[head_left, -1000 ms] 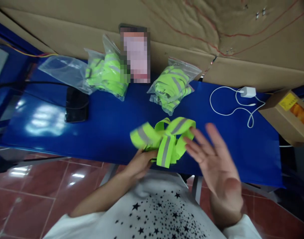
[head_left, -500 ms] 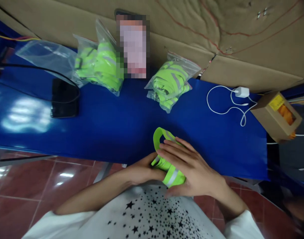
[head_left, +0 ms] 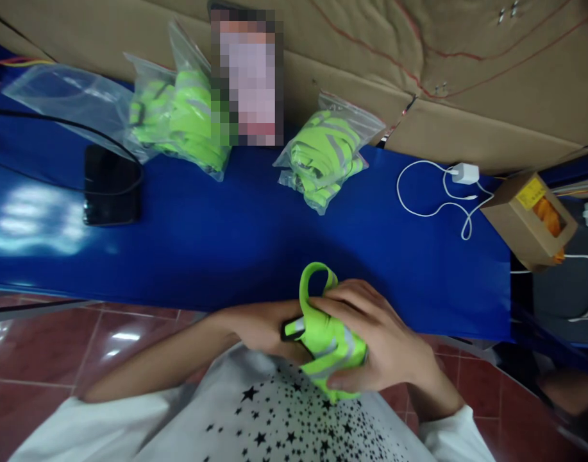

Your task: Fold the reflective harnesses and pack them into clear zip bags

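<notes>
A neon yellow-green reflective strap with silver bands is bunched into a bundle just in front of my shirt. One loop stands up from its top, and a black buckle piece shows at its left side. My right hand is curled over the right side of the bundle, thumb below and fingers across the top. From the left, my left hand reaches under and behind the strap and holds it; its fingers are mostly hidden.
Clear bags of similar straps lie at the back of the blue table: a left bag and a middle bag. A black device with a cable, a white charger, a cardboard box and a blurred-out panel also stand about.
My right hand's fingers, stretched flat before, have curled around the strap. The bundle has turned and moved slightly lower, bringing the black buckle piece into clearer view. The camera view has shifted slightly.
</notes>
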`<action>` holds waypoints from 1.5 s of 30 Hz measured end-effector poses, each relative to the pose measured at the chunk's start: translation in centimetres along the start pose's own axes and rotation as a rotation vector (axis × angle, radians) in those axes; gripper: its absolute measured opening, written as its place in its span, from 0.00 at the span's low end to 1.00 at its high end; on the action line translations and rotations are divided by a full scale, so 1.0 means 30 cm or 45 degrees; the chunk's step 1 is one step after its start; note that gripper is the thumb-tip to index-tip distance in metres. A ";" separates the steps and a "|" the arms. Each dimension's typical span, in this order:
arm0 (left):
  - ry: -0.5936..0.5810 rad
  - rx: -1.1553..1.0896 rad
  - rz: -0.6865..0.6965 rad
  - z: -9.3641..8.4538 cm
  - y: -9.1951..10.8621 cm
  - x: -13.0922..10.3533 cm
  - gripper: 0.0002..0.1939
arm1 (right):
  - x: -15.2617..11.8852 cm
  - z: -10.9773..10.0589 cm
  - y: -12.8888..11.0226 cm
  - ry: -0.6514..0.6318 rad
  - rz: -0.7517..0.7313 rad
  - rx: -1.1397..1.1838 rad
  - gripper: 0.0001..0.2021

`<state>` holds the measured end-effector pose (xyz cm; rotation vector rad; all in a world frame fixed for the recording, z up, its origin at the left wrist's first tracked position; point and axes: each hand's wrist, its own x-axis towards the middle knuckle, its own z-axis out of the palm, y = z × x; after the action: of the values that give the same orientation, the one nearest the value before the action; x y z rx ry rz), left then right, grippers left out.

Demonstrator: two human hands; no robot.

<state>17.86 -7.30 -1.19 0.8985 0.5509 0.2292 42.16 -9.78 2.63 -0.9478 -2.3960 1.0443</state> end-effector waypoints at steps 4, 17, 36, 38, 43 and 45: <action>-0.247 -0.005 -0.111 -0.005 0.005 0.051 0.21 | 0.009 -0.003 -0.010 0.077 -0.084 -0.156 0.53; -0.137 -0.237 -0.349 -0.029 -0.006 0.017 0.24 | -0.121 0.050 0.015 -0.078 0.295 0.527 0.37; -0.400 -0.238 -0.238 -0.032 0.005 0.010 0.25 | -0.088 -0.157 0.009 -0.166 -0.036 0.122 0.18; -0.463 -0.155 -0.134 -0.047 -0.010 0.004 0.25 | -0.050 -0.090 0.030 -0.089 -0.085 0.225 0.17; -0.377 -0.071 0.017 -0.075 -0.136 -0.071 0.30 | -0.030 0.229 0.062 0.174 0.074 0.463 0.17; -0.204 -0.052 0.159 -0.066 -0.186 -0.112 0.33 | -0.042 0.325 0.071 0.189 0.193 0.459 0.20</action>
<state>13.75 -10.77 -5.38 0.9032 0.3413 0.2779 38.59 -14.52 -5.51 -1.0427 -1.9527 1.3527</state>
